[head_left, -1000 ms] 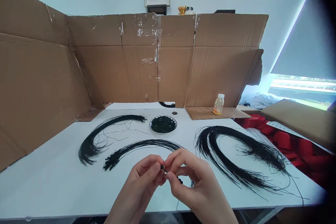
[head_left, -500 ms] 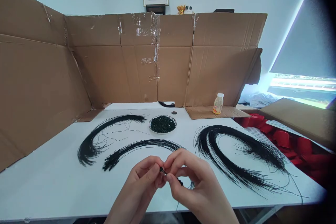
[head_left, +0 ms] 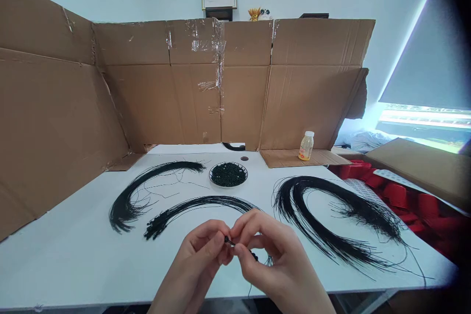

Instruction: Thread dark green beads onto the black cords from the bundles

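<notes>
My left hand point(head_left: 200, 260) pinches a small black bead point(head_left: 226, 239) between thumb and forefinger, above the table's front edge. Right beside it, my right hand point(head_left: 274, 255) is closed on a thin black cord point(head_left: 231, 243) that runs to the bead. More dark beads point(head_left: 254, 256) peek out under the right fingers, and loose cord ends hang below. Behind my hands, a bundle of black cords point(head_left: 209, 200) curves across the table, with dark clustered ends on the left. My fingers hide part of the cord and that bundle's right end.
A round dish point(head_left: 228, 187) of small dark beads point(head_left: 228, 173) stands at mid-table. Black cord bundles lie at the left point(head_left: 128, 196) and right point(head_left: 324, 228). A white-capped bottle point(head_left: 306, 146) stands on a cardboard flap. Cardboard walls point(head_left: 176, 103) enclose the back and left; red items point(head_left: 397, 194) sit beyond the right edge.
Almost nothing differs. Both hands keep the same pinch on the bead and cord, and the whole view has shifted very slightly.
</notes>
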Available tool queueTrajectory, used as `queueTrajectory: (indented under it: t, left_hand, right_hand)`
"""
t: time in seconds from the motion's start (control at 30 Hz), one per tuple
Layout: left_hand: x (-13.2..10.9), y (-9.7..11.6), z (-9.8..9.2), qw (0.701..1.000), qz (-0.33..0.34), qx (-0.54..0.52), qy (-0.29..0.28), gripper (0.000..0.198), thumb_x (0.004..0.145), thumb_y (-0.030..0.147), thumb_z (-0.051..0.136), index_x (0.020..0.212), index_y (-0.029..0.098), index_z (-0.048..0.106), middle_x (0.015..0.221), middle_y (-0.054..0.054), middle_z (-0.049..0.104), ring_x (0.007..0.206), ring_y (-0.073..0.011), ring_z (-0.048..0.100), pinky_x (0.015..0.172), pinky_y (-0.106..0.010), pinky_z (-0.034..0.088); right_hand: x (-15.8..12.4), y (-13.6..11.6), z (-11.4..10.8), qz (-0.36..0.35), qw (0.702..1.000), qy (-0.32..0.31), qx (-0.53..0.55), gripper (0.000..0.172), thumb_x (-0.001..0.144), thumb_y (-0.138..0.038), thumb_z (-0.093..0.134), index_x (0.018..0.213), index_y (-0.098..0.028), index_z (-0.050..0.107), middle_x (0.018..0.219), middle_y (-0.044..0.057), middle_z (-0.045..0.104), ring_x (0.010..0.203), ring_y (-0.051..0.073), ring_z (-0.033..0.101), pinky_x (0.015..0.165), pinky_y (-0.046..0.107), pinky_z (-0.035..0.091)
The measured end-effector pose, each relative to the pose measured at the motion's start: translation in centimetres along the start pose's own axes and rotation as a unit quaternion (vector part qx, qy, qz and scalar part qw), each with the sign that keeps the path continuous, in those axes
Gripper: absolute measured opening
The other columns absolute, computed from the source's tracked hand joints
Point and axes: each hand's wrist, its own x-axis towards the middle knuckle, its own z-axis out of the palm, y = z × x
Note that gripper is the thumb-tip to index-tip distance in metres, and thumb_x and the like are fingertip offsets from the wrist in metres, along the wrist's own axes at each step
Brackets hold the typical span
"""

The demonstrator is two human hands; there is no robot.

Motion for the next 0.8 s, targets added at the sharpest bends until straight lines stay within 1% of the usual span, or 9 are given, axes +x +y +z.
queueTrajectory:
  t: [0.17,0.23,0.3,0.43,0.53,0.6,0.67,0.73,0.8]
  left_hand:
    - [-0.1,0.5,-0.4,0.991,0.061,0.121,0.024,0.029,0.074,0.047,0.088,0.070,0.020,0.078,0.070,0.000,0.059,0.068,-0.0133,0.049,0.070,-0.023,0.044]
    - [0.0,0.6,-0.8,0.982,0.076,0.172,0.027,0.027,0.077,0.047,0.085,0.073,0.021,0.079,0.072,0.000,0.063,0.070,-0.0137,0.051,0.070,-0.022,0.045]
    - [0.1,0.5,-1.2,0.976,0.090,0.198,0.030,0.025,0.079,0.047,0.083,0.076,0.023,0.081,0.074,-0.001,0.066,0.070,-0.0139,0.053,0.069,-0.021,0.046]
    - [0.3,0.1,-1.1,0.972,0.121,0.191,0.057,0.017,0.074,0.041,0.087,0.077,0.025,0.082,0.077,-0.001,0.070,0.072,-0.0146,0.058,0.067,-0.020,0.049]
    - [0.5,0.0,-1.0,0.968,0.139,0.206,0.038,0.013,0.076,0.037,0.086,0.075,0.025,0.082,0.076,-0.001,0.070,0.073,-0.0153,0.060,0.067,-0.020,0.050]
    - [0.5,0.1,-1.1,0.967,0.137,0.212,0.030,0.011,0.077,0.036,0.086,0.079,0.026,0.083,0.078,-0.002,0.072,0.075,-0.0159,0.062,0.069,-0.020,0.052]
    - [0.5,0.2,-1.4,0.969,0.124,0.208,0.043,0.013,0.076,0.036,0.087,0.084,0.027,0.082,0.080,-0.001,0.073,0.076,-0.0157,0.063,0.070,-0.020,0.053]
    - [0.5,0.3,-1.7,0.971,0.114,0.206,0.048,0.013,0.076,0.036,0.087,0.083,0.027,0.082,0.079,-0.001,0.072,0.074,-0.0152,0.063,0.070,-0.020,0.053]
    - [0.5,0.3,-1.9,0.969,0.112,0.216,0.034,0.014,0.079,0.039,0.085,0.080,0.026,0.081,0.076,-0.001,0.071,0.073,-0.0150,0.062,0.069,-0.020,0.052]
  right_hand:
    - [0.2,-0.1,-0.1,0.020,1.000,-0.008,-0.005,0.015,0.084,-0.006,0.063,0.079,-0.020,0.061,0.091,0.003,0.069,0.082,0.017,0.069,0.070,0.026,0.058]
    - [0.4,0.1,-0.2,0.028,0.999,-0.014,-0.009,0.014,0.087,-0.009,0.063,0.080,-0.021,0.061,0.092,0.003,0.070,0.082,0.017,0.069,0.071,0.027,0.057]
    - [0.5,0.4,-0.3,0.038,0.999,-0.013,-0.020,0.013,0.089,-0.012,0.063,0.080,-0.021,0.061,0.092,0.003,0.071,0.084,0.018,0.069,0.072,0.028,0.056]
    - [0.6,0.8,-0.3,0.047,0.998,-0.004,-0.047,0.013,0.090,-0.015,0.064,0.079,-0.021,0.061,0.092,0.003,0.070,0.088,0.018,0.065,0.073,0.028,0.055]
    - [0.7,0.8,-0.5,0.054,0.996,-0.011,-0.064,0.011,0.090,-0.018,0.066,0.080,-0.021,0.064,0.093,0.003,0.069,0.089,0.018,0.065,0.072,0.027,0.054]
    - [0.7,0.7,-0.6,0.064,0.995,-0.018,-0.071,0.011,0.092,-0.022,0.066,0.081,-0.021,0.066,0.094,0.003,0.069,0.090,0.018,0.065,0.072,0.027,0.053]
    - [0.8,0.6,-0.9,0.073,0.994,-0.022,-0.075,0.013,0.094,-0.026,0.066,0.082,-0.021,0.068,0.094,0.003,0.070,0.090,0.018,0.066,0.073,0.027,0.054]
    - [0.8,0.6,-1.1,0.075,0.994,-0.025,-0.075,0.014,0.095,-0.027,0.066,0.082,-0.021,0.068,0.093,0.003,0.070,0.089,0.018,0.066,0.073,0.027,0.054]
    - [0.8,0.6,-1.2,0.074,0.994,-0.031,-0.069,0.015,0.095,-0.028,0.067,0.083,-0.021,0.068,0.091,0.003,0.069,0.088,0.018,0.066,0.073,0.026,0.054]
